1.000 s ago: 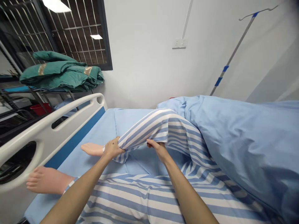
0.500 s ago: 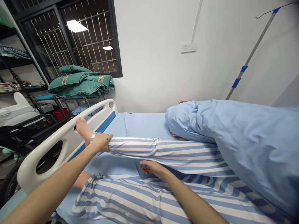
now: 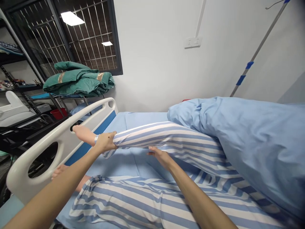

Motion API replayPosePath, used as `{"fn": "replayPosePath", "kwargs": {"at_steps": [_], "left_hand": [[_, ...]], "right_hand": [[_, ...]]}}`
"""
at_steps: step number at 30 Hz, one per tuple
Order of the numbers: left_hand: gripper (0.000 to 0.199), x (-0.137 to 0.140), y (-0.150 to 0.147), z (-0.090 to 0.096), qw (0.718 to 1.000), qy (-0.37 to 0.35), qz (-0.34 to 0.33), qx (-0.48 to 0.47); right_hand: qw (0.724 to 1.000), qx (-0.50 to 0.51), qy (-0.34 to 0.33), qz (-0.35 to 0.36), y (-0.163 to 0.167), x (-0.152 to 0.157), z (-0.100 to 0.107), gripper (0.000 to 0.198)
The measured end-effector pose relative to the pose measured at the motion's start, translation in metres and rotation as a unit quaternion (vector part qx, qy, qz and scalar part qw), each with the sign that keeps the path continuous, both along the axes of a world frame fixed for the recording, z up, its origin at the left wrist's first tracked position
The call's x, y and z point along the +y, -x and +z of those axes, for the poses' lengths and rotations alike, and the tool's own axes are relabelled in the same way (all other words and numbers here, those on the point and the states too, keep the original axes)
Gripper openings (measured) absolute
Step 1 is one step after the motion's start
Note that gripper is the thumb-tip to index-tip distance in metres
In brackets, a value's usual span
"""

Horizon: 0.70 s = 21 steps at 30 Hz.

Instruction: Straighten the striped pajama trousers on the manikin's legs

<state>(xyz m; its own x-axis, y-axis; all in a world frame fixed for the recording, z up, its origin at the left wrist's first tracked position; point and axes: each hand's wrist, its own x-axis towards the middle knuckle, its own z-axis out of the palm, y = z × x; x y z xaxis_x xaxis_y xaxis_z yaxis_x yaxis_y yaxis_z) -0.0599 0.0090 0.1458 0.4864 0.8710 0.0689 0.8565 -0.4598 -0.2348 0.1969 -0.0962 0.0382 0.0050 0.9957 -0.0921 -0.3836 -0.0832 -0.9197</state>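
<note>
My left hand (image 3: pixel 106 142) is closed around the ankle end of a blue-and-white striped trouser leg (image 3: pixel 143 135), with a leg inside it. This leg is lifted off the bed and bent at the knee; its bare foot (image 3: pixel 83 133) points toward the footboard. Just under the calf is my right hand (image 3: pixel 160 156), thumb outstretched and fingers partly hidden, at the trouser's lower edge. The other striped leg (image 3: pixel 124 198) rests on the bed closer to me, its bare foot (image 3: pixel 60 170) partly behind my left forearm.
A white footboard (image 3: pixel 59 127) with cut-out handles closes the bed's left end. To the right, a bunched blue quilt (image 3: pixel 238 133) covers the upper legs. Green folded bedding (image 3: pixel 81 82) lies below the window, and a drip pole (image 3: pixel 258 47) stands by the wall.
The held leg has risen and its knee has bent upward, with my left hand still on the ankle. My right hand has moved up to the underside of the calf.
</note>
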Motion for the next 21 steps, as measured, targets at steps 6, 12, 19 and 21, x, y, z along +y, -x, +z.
{"fn": "replayPosePath", "kwargs": {"at_steps": [6, 12, 19, 21], "left_hand": [[0.043, -0.012, -0.052, -0.043, 0.991, 0.017, 0.037, -0.131], [0.043, -0.037, -0.095, -0.112, 0.967, 0.054, 0.095, -0.23], [0.043, -0.036, -0.096, -0.126, 0.961, 0.068, 0.094, -0.25], [0.042, -0.036, -0.095, -0.122, 0.962, 0.076, 0.094, -0.246]], "right_hand": [[0.986, -0.045, -0.111, -0.118, -0.033, -0.003, 0.029, 0.027], [0.943, -0.23, -0.084, -0.224, -0.055, -0.009, 0.02, 0.026], [0.929, -0.29, -0.053, -0.222, -0.057, -0.006, 0.014, 0.025], [0.931, -0.282, -0.049, -0.228, -0.057, -0.006, 0.014, 0.027]]}}
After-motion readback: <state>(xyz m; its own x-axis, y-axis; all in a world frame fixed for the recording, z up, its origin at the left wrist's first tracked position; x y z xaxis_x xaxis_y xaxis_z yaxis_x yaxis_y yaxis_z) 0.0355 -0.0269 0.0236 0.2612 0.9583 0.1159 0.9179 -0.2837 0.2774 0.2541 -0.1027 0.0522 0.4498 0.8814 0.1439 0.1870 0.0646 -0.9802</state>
